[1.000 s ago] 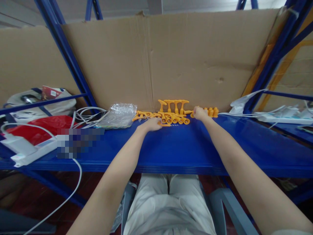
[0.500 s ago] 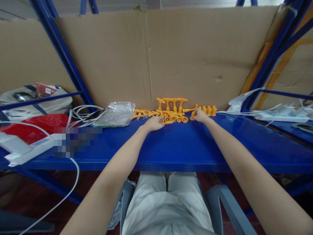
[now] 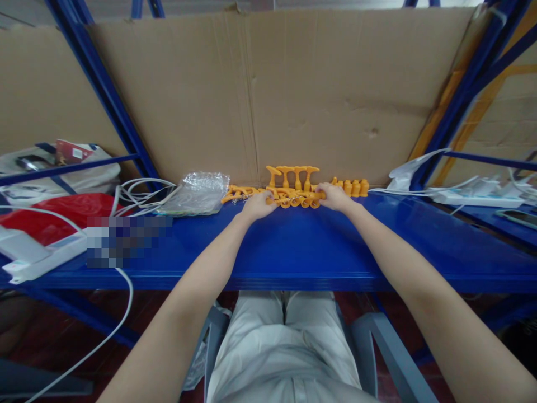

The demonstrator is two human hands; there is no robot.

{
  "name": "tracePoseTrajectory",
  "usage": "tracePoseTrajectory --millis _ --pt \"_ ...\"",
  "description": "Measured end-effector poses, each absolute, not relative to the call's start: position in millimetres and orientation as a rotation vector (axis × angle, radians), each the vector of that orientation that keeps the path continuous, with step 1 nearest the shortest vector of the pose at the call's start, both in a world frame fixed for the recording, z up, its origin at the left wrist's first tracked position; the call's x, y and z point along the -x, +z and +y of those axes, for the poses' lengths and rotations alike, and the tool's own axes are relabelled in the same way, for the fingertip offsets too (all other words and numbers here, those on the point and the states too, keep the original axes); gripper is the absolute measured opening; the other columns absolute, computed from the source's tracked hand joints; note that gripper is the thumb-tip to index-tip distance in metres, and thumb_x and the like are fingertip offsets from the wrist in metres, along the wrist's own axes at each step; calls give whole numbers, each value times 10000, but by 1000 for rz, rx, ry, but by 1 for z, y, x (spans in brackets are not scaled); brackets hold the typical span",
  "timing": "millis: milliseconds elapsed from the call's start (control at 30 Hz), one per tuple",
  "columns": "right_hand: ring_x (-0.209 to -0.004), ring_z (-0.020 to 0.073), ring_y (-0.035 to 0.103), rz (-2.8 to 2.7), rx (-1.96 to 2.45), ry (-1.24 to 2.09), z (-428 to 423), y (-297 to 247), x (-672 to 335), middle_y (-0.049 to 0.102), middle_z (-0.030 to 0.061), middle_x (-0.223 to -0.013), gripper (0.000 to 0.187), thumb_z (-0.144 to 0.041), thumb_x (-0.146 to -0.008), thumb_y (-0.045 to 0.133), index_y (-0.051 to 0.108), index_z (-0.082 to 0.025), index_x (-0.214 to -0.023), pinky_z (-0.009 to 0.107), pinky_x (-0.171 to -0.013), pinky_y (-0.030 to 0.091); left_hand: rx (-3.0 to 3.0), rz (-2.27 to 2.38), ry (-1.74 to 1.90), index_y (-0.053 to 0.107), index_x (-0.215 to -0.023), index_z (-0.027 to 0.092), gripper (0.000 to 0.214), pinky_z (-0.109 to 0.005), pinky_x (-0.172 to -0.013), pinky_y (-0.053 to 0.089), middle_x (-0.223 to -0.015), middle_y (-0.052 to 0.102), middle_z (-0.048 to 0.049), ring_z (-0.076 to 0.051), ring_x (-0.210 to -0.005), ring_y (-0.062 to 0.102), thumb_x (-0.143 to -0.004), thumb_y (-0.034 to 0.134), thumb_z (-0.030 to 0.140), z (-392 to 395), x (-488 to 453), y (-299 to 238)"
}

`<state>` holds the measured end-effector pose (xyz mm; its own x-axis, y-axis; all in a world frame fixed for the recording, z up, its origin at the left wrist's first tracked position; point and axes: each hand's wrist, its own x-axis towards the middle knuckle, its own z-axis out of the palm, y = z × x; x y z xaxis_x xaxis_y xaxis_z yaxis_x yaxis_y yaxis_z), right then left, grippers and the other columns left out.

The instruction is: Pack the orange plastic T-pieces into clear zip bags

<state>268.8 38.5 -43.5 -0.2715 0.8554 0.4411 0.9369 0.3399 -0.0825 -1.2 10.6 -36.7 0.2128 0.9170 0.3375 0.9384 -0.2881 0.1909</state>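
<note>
My left hand (image 3: 259, 206) is closed at the near side of a heap of orange plastic parts, its fingertips pinching one end of an orange plastic piece (image 3: 271, 200). To its right, my right hand (image 3: 334, 197) is closed around a short orange cylindrical part (image 3: 319, 195). Between the hands lie several orange cone-shaped parts (image 3: 295, 204) with thin metal chains on them. Behind these stand orange T-shaped handles (image 3: 297, 176) in a row. Several short orange cylinders (image 3: 356, 188) stand beyond my right hand. How the two held pieces meet is too small to tell.
All of this rests on a blue shelf (image 3: 293, 252) with cardboard (image 3: 335, 95) behind. On the left are a clear plastic bag (image 3: 195, 193), white cables (image 3: 142, 190), a red bag (image 3: 62, 215) and a power strip (image 3: 46, 257). Another power strip (image 3: 474, 197) lies right.
My right hand has moved left from the row of cylinders, bringing a cylindrical part towards my left hand. My left hand has shifted only slightly, still pinching its orange piece.
</note>
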Motion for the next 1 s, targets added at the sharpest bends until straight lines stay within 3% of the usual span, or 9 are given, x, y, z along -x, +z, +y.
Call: tracePoseTrajectory --millis 167,400,767,1000 --pt "-975 249 639 -2330 1242 -212 39 -39 -258 686 100 -1044 276 -130 -730 611 644 -162 -1002 346 -869 475 2430 -1808 -648 681 -1095 176 335 -309 -788 488 -1002 727 -95 -270 -948 671 -826 567 339 13 2 -38" --pt "-945 240 651 -2308 1133 -136 39 -41 -256 702 100 -1015 261 -135 -746 639 688 -160 -1000 356 -865 493 2436 -1765 -761 695 -1050 168 319 -294 -728 452 -893 711 -77 -251 -862 661 -779 603 309 15 3 -41" --pt "-1031 250 653 -2359 930 -45 37 -46 -240 707 111 -1076 285 -182 -811 673 734 -184 -1090 403 -926 503 2577 -1748 -1361 623 -759 181 112 -244 -582 377 -537 522 61 -132 -573 508 -665 649 236 17 -1 -44" --pt "-1001 239 659 -2336 887 23 42 -47 -242 716 96 -1047 296 -212 -806 686 737 -196 -1097 417 -933 508 2657 -1918 -1502 574 -688 183 78 -228 -518 322 -474 491 69 -107 -483 453 -656 646 181 20 -5 -45"
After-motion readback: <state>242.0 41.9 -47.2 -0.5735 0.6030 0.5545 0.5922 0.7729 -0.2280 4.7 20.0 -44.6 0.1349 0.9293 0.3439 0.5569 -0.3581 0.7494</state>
